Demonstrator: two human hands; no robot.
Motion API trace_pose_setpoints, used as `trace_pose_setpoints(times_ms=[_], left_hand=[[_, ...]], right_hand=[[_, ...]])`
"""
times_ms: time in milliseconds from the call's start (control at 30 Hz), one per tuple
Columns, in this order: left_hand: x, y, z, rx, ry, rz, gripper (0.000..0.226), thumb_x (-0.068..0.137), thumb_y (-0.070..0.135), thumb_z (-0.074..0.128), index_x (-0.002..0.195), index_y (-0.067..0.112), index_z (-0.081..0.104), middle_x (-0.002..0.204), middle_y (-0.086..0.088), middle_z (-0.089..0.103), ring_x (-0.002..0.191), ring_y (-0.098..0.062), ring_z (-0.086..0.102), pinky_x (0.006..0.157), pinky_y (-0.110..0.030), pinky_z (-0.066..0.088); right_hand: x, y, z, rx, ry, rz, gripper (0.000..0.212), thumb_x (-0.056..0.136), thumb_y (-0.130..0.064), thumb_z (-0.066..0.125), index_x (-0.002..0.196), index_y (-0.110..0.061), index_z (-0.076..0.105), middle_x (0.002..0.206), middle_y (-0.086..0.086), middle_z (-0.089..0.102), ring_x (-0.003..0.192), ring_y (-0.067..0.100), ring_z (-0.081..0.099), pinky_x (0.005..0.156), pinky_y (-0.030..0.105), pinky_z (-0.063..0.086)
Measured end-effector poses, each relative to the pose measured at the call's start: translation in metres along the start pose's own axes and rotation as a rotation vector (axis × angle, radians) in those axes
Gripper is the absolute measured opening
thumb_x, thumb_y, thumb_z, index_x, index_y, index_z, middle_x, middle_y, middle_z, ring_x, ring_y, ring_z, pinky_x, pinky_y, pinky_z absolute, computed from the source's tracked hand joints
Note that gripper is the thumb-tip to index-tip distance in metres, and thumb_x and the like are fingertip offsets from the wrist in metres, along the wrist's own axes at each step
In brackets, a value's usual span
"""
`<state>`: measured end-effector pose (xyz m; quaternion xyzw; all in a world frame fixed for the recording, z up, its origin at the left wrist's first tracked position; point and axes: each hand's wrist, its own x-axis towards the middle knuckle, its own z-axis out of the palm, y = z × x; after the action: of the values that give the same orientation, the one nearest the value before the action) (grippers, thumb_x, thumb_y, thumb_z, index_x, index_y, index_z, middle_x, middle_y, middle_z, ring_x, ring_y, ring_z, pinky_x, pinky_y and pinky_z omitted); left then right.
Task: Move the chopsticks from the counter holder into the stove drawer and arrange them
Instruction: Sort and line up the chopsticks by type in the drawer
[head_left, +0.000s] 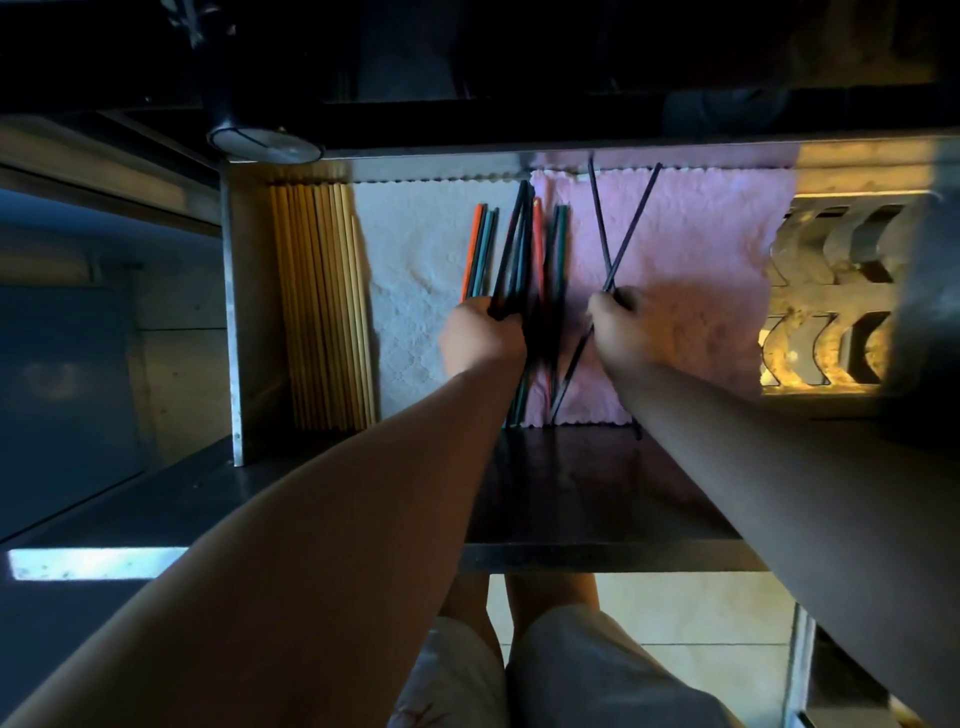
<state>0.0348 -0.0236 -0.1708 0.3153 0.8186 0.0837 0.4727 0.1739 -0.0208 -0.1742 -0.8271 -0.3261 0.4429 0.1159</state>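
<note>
The dark chopsticks (511, 249) were in the drawer (234, 312), bundled in the left hand's (480, 338) curled grip. The right hand (621, 325) pinched a crossed pair (623, 228) over the pink cloth (701, 260). That pair probably needed uncrossing, then laying parallel beside the coloured chopsticks (480, 249), tips level.

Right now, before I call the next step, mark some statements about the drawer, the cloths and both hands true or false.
1. Wooden chopsticks lie along the left side of the drawer. True.
2. The right hand is empty. False: it holds two dark chopsticks that cross each other.
3. The left hand grips a bundle of dark chopsticks. True.
4. The crossed pair is over the white cloth. False: it is over the pink cloth, to the right of the white one.
</note>
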Motion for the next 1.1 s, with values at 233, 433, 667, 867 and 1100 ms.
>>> trace_pose_setpoints(times_ms=[233, 433, 667, 867, 1100], left_hand=[[0.006, 0.007, 0.009, 0.138, 0.014, -0.036, 0.02, 0.079, 0.022, 0.065, 0.094, 0.009, 0.066, 0.083, -0.009, 0.064, 0.082, -0.032, 0.065, 0.065, -0.032, 0.049], [0.004, 0.005, 0.011, 0.088, 0.062, -0.032, 0.016, 0.079, 0.018, 0.06, 0.092, 0.01, 0.061, 0.085, -0.009, 0.064, 0.08, -0.029, 0.061, 0.067, -0.03, 0.047], [0.005, 0.0, 0.01, 0.034, 0.084, 0.011, 0.012, 0.082, 0.022, 0.066, 0.092, 0.017, 0.061, 0.078, 0.001, 0.062, 0.075, -0.023, 0.058, 0.064, -0.027, 0.043], [0.007, 0.007, 0.016, 0.089, 0.088, -0.024, 0.023, 0.081, 0.027, 0.068, 0.097, 0.011, 0.069, 0.091, -0.011, 0.07, 0.085, -0.032, 0.065, 0.068, -0.029, 0.046], [0.002, 0.015, 0.021, 0.162, 0.081, -0.021, 0.017, 0.078, 0.023, 0.063, 0.089, 0.01, 0.066, 0.073, -0.005, 0.06, 0.071, -0.03, 0.06, 0.061, -0.029, 0.046]], right_hand=[[0.007, 0.005, -0.014, -0.08, -0.153, -0.059, 0.028, 0.088, -0.036, 0.045, 0.075, -0.016, 0.059, 0.076, 0.004, 0.058, 0.072, 0.018, 0.05, 0.068, 0.024, 0.036], [0.003, 0.004, -0.015, 0.025, -0.142, -0.017, 0.027, 0.086, -0.033, 0.045, 0.071, -0.015, 0.058, 0.072, 0.004, 0.057, 0.07, 0.018, 0.049, 0.057, 0.021, 0.033], [0.002, 0.003, -0.014, -0.038, -0.103, -0.028, 0.028, 0.089, -0.038, 0.047, 0.073, -0.02, 0.06, 0.074, 0.001, 0.06, 0.071, 0.017, 0.05, 0.055, 0.017, 0.03], [-0.008, -0.004, -0.013, 0.1, -0.12, 0.001, 0.022, 0.081, -0.033, 0.048, 0.071, -0.016, 0.058, 0.068, 0.005, 0.052, 0.065, 0.019, 0.046, 0.053, 0.023, 0.029], [-0.023, -0.016, -0.012, 0.339, -0.117, 0.068, 0.012, 0.072, -0.019, 0.047, 0.069, -0.012, 0.056, 0.066, 0.01, 0.043, 0.059, 0.021, 0.043, 0.051, 0.028, 0.028]])
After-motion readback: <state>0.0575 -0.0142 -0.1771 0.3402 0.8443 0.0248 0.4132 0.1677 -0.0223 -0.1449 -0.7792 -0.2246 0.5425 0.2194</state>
